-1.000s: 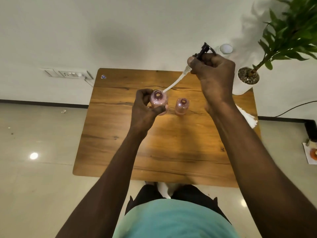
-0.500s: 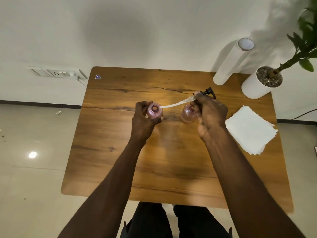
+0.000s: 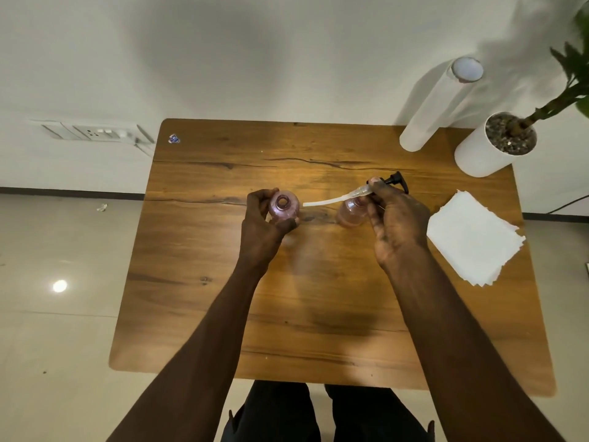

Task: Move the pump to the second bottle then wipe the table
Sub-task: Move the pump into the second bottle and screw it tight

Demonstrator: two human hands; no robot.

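Two small pink bottles stand near the middle of the wooden table [image 3: 318, 298]. My left hand [image 3: 264, 224] is wrapped around the left bottle [image 3: 283, 207], whose neck is uncapped. My right hand [image 3: 395, 224] grips the black pump [image 3: 395, 180] by its collar, just above and behind the second bottle [image 3: 350, 213]. The pump's white dip tube [image 3: 331, 200] points left and hangs in the air between the two bottles, its tip clear of the left bottle's mouth. A stack of white paper napkins [image 3: 475, 237] lies on the table to the right.
A white paper roll [image 3: 436, 106] stands at the table's back right corner, beside a white plant pot [image 3: 478, 154] with a green plant. A small sticker [image 3: 173, 139] sits at the back left corner. Wall sockets [image 3: 92, 132] are on the left wall.
My right hand has carried the pump down and to the right; the tube tip has drawn out of the left bottle and now hangs between the bottles. The camera has tilted down.
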